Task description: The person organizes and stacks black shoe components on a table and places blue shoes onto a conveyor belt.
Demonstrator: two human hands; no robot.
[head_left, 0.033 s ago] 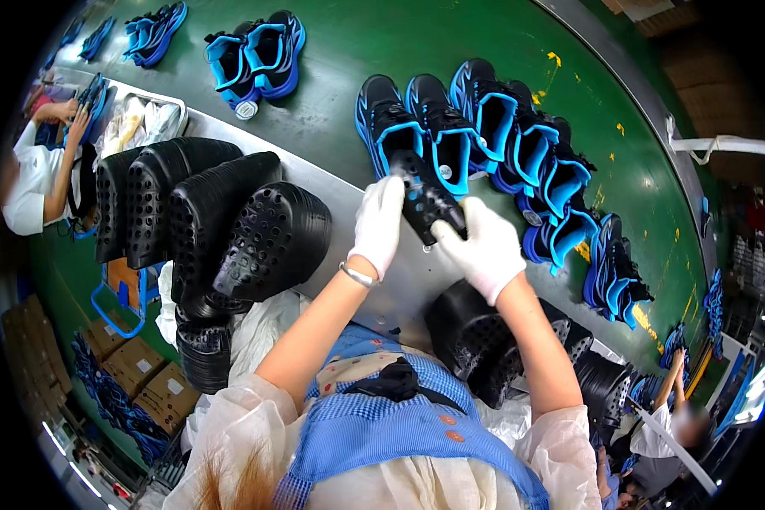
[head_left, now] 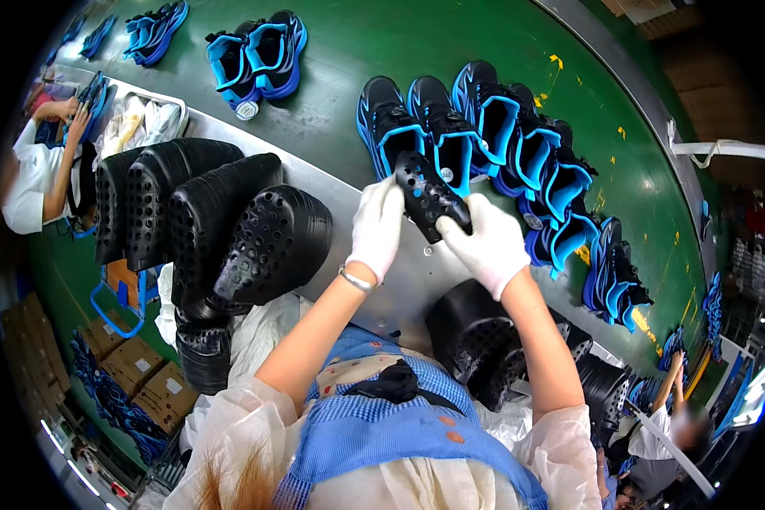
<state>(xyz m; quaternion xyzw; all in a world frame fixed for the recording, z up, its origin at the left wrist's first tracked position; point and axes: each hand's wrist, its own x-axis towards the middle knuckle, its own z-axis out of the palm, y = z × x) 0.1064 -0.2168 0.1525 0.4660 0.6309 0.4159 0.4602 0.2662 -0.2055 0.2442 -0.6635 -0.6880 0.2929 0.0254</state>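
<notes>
Left hand (head_left: 377, 225) and right hand (head_left: 486, 244), both in white cloth gloves, are curled around one black shoe insert (head_left: 427, 194), with little gap left in either grip. The left fingers hold its left side, and the right thumb presses on its lower end. Almost nothing has moved since the earlier frame, but the insert was blurry then and now looks sharp, so its holes are easy to see.

It is long and smooth, dotted with round holes, and tilted above a shiny silver metal bench (head_left: 404, 285). Its top end is in front of the nearest black and blue sneaker (head_left: 388, 116); I can't tell if they touch. More sneakers, with bright blue linings, stand in a row on the green tabletop (head_left: 340, 51). Fat black stacks of inserts (head_left: 272, 242), ridged along their sides, lie at the left.
</notes>
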